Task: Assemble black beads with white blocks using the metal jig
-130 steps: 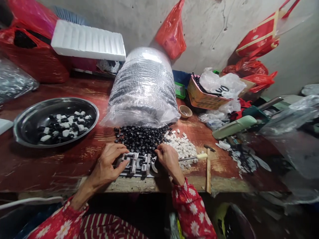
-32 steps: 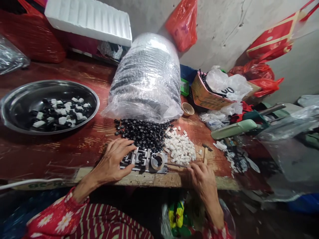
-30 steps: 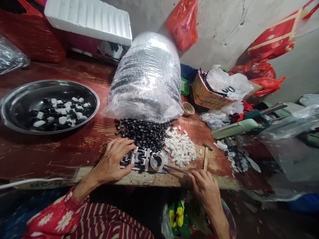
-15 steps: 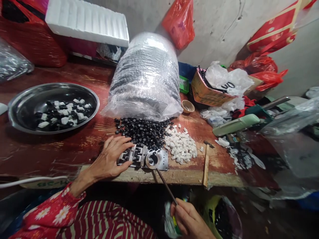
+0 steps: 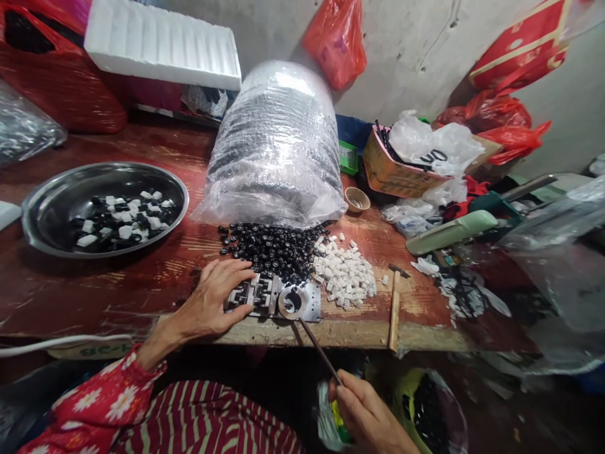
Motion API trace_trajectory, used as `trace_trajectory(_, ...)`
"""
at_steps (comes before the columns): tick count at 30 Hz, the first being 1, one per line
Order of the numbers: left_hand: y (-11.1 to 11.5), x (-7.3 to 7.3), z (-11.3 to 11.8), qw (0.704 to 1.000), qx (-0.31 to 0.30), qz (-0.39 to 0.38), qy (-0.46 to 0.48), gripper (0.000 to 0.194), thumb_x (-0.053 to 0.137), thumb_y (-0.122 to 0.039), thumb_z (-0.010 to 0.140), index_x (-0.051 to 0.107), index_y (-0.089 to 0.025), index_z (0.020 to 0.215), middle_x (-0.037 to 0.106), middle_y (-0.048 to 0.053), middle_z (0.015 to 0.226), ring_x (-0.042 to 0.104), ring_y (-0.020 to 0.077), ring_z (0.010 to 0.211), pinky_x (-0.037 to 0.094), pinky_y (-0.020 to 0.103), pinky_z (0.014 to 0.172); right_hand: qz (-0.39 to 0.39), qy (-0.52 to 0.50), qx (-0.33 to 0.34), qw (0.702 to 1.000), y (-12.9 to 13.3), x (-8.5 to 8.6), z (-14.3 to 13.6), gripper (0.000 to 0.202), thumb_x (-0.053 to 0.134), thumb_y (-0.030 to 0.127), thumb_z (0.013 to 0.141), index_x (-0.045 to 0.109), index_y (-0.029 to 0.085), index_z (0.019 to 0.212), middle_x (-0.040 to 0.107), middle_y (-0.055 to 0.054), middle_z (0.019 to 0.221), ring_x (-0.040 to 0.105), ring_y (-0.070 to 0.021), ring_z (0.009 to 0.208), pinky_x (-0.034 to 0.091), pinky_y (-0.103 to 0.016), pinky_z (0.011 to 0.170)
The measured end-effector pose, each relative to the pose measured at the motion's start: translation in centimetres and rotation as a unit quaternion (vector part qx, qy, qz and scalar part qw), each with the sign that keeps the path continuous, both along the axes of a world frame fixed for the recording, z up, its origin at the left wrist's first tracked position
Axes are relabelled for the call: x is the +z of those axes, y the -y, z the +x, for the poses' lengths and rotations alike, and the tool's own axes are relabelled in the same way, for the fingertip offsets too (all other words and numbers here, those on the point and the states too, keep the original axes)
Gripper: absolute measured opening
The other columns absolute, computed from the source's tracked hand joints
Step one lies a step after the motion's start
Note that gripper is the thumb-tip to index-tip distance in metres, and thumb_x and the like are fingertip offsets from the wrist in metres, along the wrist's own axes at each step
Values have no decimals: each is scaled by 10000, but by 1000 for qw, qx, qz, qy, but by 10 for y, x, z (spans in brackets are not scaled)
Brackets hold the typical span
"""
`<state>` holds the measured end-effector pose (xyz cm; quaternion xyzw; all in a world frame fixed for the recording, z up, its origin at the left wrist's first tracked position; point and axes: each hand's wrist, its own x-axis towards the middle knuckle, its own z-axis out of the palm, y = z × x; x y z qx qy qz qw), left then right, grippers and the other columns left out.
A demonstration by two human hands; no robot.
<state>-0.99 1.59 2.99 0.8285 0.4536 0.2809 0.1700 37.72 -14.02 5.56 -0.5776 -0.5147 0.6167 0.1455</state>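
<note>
Right hand (image 5: 366, 410): in front of the table's front edge (image 5: 340, 334), thumb and fingers closed around a metal lever (image 5: 320, 350). The lever slants over that edge to the near side of a ring on the metal fixture (image 5: 259, 295), well apart from the hammer (image 5: 395, 309) at right.

The fixture lies along the front edge. Left hand (image 5: 215, 299): spread over the fixture's left end, thumb at the near side, fingers toward the far side, apart from one another; pressure cannot be told. Open tabletop shows between this hand and the basin, and between fixture and hammer. The hammer's handle reaches the front edge.

Behind the fixture, black parts (image 5: 269, 249) are heaped close up, restricting its far side; white pieces (image 5: 347, 274) adjoin them at right.

Containers: the steel basin (image 5: 51, 214) holds mixed black and white pieces, gathered toward its right side. Farther back, a large clear bag (image 5: 278, 145) of dark contents stands behind the black heap; a small bowl (image 5: 357, 208) is just beside it. Beyond, the carton (image 5: 401, 180) holds black strips and white plastic.
</note>
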Motion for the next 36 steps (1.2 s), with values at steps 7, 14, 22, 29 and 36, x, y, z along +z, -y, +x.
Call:
trace_trajectory(7, -1, 0, 0, 1000, 0, -8, 5, 517, 708, -447, 894, 609, -286, 1375, 593, 105, 1526, 512, 330, 1432, 278, 598, 1264, -13, 4, 21, 1000, -11, 5, 6, 603, 452, 810, 992, 562, 223, 907, 364, 62, 694, 291, -125, 622, 248, -260, 565)
trace_trajectory(14, -1, -2, -2, 1000, 0, -6, 9, 518, 716, -436, 901, 598, -294, 1385, 593, 94, 1532, 500, 326, 1443, 223, 617, 1282, -15, -11, -54, 998, 12, -2, -25, 625, 485, 834, 966, 588, 220, 912, 384, 56, 702, 311, -116, 607, 262, -255, 563)
trace_trajectory(22, 0, 1, -4, 1000, 3, -14, 8, 521, 728, -458, 890, 634, -290, 1374, 597, 101, 1534, 511, 342, 1438, 244, 639, 1282, -42, -80, -121, 989, 21, -7, -49, 623, 561, 848, 923, 556, 225, 899, 320, 103, 557, 265, -88, 500, 186, -247, 517)
trace_trajectory(29, 4, 2, -16, 999, 18, 20, 30, 591, 732, -522, 913, 568, -261, 1418, 596, 119, 1533, 533, 333, 1421, 328, 582, 1253, -41, -82, -136, 986, 23, -12, -46, 636, 596, 858, 893, 599, 222, 914, 353, 91, 560, 293, -86, 501, 227, -243, 513)
trace_trajectory(36, -1, 4, 1, 996, 46, 50, 51, 279, 631, -399, 1001, 687, -274, 1244, 661, 78, 1437, 564, 292, 1363, 393, 523, 1171, -46, -98, -129, 986, 23, -14, -45, 596, 586, 819, 933, 574, 224, 902, 313, 107, 564, 239, -77, 496, 196, -245, 503)
